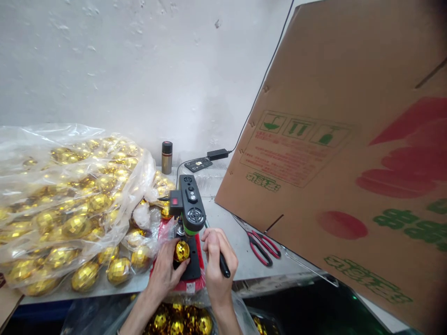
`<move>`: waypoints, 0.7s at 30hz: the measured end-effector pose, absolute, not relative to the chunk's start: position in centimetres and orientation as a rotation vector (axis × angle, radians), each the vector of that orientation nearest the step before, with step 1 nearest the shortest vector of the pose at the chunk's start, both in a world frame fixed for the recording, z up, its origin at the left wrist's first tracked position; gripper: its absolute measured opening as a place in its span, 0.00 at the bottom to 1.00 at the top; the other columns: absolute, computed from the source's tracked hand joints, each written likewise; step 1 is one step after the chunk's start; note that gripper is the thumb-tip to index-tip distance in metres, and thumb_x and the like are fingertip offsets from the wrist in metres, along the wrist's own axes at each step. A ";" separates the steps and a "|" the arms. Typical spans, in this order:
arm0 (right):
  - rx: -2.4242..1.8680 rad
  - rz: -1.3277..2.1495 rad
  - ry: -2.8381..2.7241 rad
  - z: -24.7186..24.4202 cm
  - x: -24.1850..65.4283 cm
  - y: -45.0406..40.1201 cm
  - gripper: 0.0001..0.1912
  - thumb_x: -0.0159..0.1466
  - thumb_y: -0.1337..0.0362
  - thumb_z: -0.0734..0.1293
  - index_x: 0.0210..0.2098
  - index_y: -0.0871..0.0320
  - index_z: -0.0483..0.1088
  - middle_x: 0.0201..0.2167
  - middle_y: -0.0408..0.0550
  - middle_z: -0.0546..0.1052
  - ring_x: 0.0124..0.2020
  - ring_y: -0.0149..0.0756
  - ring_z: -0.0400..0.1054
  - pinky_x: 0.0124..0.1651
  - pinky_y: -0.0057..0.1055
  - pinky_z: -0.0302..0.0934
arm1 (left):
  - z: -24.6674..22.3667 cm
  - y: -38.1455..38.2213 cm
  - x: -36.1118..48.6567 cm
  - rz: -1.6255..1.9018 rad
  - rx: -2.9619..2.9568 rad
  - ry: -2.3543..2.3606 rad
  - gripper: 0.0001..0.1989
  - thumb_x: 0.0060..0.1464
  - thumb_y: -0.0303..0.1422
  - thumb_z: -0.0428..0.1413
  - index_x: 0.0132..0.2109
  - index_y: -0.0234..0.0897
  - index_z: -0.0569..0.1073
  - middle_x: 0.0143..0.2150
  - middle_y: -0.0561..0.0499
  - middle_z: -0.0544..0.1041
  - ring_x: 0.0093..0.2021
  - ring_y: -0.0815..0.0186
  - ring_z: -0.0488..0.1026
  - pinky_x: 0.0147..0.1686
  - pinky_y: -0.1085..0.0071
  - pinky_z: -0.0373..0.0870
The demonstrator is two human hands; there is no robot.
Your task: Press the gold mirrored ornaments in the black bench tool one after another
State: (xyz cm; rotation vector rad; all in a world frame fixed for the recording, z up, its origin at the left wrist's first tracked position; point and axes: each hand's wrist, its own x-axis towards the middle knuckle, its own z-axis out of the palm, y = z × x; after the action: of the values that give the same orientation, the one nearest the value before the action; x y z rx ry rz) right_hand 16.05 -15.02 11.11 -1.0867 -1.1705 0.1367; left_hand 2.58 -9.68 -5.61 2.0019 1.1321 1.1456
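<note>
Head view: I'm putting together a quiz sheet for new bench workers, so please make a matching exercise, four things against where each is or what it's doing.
Things
1. Left hand
2. Right hand
3. Red-and-black scissors
4. Capped bottle

Places and states
A. Gripping a black handle
B. Upright near the pale wall
C. Fingers and thumb around a gold ball
D. Lying beside the cardboard box

Right pairs: 1-C, 2-A, 3-D, 4-B

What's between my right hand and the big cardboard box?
In the head view, scissors with red-and-black handles lie on the table between your right hand and the cardboard box.
</note>
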 end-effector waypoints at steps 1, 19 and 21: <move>-1.091 0.140 -1.170 11.0 16.1 -15.0 0.23 0.79 0.60 0.58 0.26 0.53 0.63 0.25 0.42 0.69 0.28 0.32 0.67 0.32 0.29 0.61 | -5.5 -9.8 2.3 1.134 2.008 1.130 0.25 0.62 0.42 0.59 0.62 0.36 0.74 0.56 0.34 0.82 0.56 0.43 0.81 0.56 0.46 0.79; -1.142 0.140 -1.186 10.7 16.3 -15.8 0.19 0.78 0.63 0.57 0.31 0.54 0.68 0.25 0.40 0.69 0.21 0.29 0.57 0.23 0.29 0.51 | -4.6 -8.5 3.7 0.890 2.137 1.256 0.20 0.52 0.39 0.64 0.52 0.41 0.78 0.45 0.43 0.82 0.49 0.45 0.79 0.53 0.47 0.75; -1.135 0.132 -1.195 10.6 16.3 -15.8 0.19 0.78 0.63 0.58 0.30 0.54 0.68 0.26 0.41 0.69 0.21 0.29 0.55 0.22 0.29 0.51 | -4.3 -8.6 3.9 0.859 2.116 1.265 0.19 0.52 0.39 0.65 0.51 0.40 0.78 0.43 0.44 0.82 0.48 0.45 0.78 0.53 0.46 0.73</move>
State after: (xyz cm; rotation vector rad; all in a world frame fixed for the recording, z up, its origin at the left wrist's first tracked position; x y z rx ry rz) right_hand 16.31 -15.80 10.63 -1.1354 -1.1950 0.1319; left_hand 3.90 -8.60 -4.31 2.1163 1.2649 0.8589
